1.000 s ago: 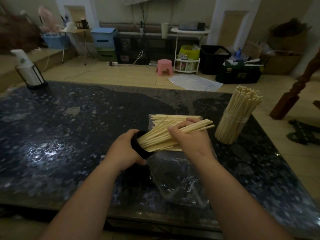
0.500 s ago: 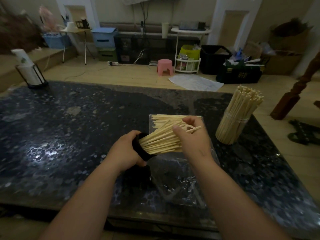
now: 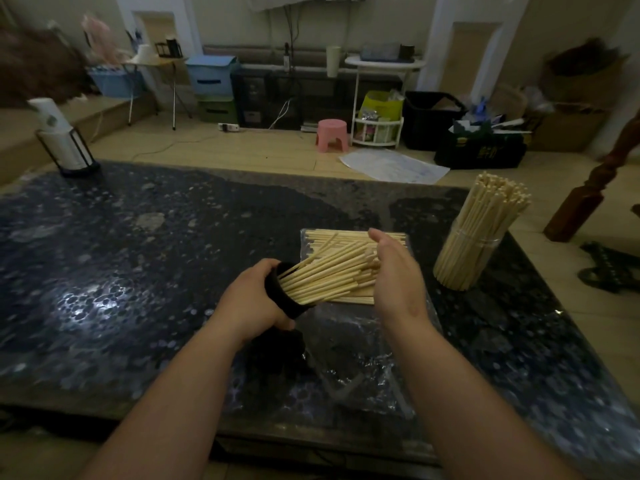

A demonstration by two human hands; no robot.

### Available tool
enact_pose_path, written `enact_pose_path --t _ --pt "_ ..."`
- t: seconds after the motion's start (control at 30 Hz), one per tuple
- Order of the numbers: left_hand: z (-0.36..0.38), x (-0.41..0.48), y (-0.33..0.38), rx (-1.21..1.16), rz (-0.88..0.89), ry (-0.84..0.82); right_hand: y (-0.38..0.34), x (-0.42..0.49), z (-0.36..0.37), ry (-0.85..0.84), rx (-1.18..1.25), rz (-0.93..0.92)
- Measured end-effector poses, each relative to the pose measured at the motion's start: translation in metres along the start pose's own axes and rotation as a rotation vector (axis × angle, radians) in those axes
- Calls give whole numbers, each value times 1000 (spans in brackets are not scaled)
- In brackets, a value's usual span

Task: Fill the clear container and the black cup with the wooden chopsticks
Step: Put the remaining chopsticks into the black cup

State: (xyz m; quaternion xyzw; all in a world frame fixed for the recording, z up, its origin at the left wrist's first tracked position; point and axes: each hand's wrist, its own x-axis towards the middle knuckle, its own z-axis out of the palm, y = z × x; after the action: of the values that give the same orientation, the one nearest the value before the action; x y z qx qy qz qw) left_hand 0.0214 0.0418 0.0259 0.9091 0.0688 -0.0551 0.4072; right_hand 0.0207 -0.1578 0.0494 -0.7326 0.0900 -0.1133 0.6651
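table (image 3: 138,271): we see a dark speckled top.
plastic bag (image 3: 346,358): lies flat beneath both hands.
clear container (image 3: 464,258): upright at right, packed full, apart from the hands.
right hand (image 3: 394,275): fingers straight, together, palm against the chopsticks' (image 3: 325,278) ends.
left hand (image 3: 252,303): fingers curled round the black cup (image 3: 280,299).
black cup: we find it tipped sideways above the bag, chopsticks fanning out.

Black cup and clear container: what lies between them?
Head view: the chopsticks jutting from the cup, the right hand at their tips, the bag beneath, then bare table before the container.
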Motion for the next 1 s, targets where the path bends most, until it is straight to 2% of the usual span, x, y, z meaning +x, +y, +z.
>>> enact_pose_path --t 0.1,0.3,0.37,0.5,0.57,0.73,1.0 --pt "-1 0 0 -15 -3 4 2 4 -3 67 16 24" --pt "-2 0 -1 -103 -23 74 11 9 -13 96 -65 60" --pt "-3 0 -1 -129 -38 94 14 12 -18 23 -165 78" --pt "-3 -1 0 -161 -47 130 25 15 -23 -275 -481 156" --pt "-2 -2 0 -169 -53 148 33 13 -22 -361 -615 144" --pt "-3 -4 1 -191 -66 137 47 11 -19 -456 -844 86" --pt "-3 -3 2 -198 -88 142 70 9 -13 -581 -929 74"
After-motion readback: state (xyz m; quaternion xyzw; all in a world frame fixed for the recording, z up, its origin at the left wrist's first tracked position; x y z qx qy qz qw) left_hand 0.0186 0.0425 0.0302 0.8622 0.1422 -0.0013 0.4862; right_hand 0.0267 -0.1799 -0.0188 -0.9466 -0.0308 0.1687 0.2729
